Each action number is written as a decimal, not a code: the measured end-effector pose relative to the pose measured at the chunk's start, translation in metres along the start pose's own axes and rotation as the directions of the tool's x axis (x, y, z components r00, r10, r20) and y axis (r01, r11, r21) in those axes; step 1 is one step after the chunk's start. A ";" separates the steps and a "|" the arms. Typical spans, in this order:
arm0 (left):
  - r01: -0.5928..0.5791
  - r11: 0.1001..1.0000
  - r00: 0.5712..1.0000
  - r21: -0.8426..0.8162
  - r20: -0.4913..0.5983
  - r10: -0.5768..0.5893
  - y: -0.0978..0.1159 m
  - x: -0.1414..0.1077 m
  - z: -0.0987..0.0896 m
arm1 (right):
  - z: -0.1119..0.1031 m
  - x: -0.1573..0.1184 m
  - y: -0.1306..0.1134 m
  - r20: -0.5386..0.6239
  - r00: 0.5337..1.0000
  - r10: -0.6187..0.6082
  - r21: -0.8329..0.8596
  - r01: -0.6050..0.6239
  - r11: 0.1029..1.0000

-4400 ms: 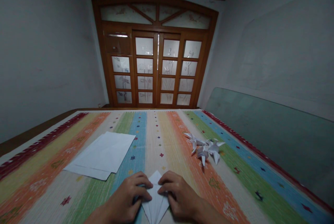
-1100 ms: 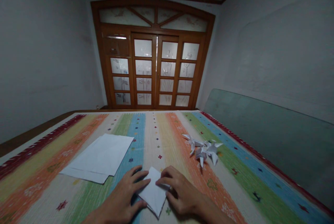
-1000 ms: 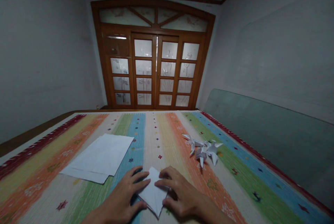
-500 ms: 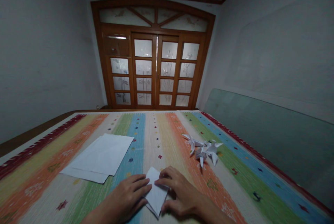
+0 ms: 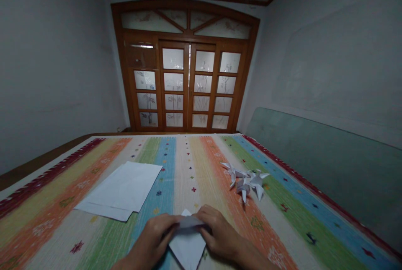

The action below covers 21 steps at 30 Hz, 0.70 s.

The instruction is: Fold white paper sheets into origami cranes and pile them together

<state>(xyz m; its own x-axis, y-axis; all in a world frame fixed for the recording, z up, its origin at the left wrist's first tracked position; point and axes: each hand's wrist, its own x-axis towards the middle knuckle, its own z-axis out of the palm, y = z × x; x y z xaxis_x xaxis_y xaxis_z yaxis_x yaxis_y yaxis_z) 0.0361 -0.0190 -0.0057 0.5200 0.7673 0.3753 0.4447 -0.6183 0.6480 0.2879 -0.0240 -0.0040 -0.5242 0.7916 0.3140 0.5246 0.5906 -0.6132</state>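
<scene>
Between my hands lies a folded white paper point(image 5: 187, 248), diamond-shaped, near the front of the table. An upper layer of it is lifted and bent across, showing a shaded flap. At the flap's left end, my left hand point(image 5: 158, 233) is closed, pinching the paper between thumb and fingers. My right hand point(image 5: 216, 230) pinches the flap's right end the same way. The paper's far tip pokes out beyond the fingers. Some fingertips are hidden behind the flap.
A stack of white paper sheets point(image 5: 122, 190) lies to the left on the striped tablecloth point(image 5: 182, 169). Several folded paper cranes point(image 5: 246, 182) sit together on the right. A pale green bench back point(image 5: 314, 148) runs along the right side. Wooden doors point(image 5: 188, 85) stand beyond the table.
Both hands have gone from resting flat on the folded paper to pinching its upper layer at both sides. That layer is now raised into a flap.
</scene>
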 end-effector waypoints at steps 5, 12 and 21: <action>0.151 0.987 0.983 -0.052 -0.099 -0.156 0.004 0.002 0.004 | 0.009 0.000 0.005 -0.101 0.987 0.122 0.055 -0.117 0.992; 0.214 0.974 0.957 -0.075 -0.187 -0.224 0.013 0.007 0.009 | 0.021 0.000 0.004 -0.174 0.953 0.249 0.111 -0.232 0.966; 0.224 0.959 0.931 -0.173 -0.253 -0.263 0.017 0.009 0.015 | 0.023 0.002 -0.011 -0.206 0.948 0.242 0.083 -0.230 0.970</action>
<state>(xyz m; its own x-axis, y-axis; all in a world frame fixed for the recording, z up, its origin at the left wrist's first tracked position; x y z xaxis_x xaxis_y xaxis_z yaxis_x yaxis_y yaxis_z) 0.0592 -0.0247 -0.0014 0.1830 0.9199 0.3467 0.4163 -0.3920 0.8204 0.2657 -0.0325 -0.0134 -0.2317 0.9260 0.2981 0.5734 0.3776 -0.7271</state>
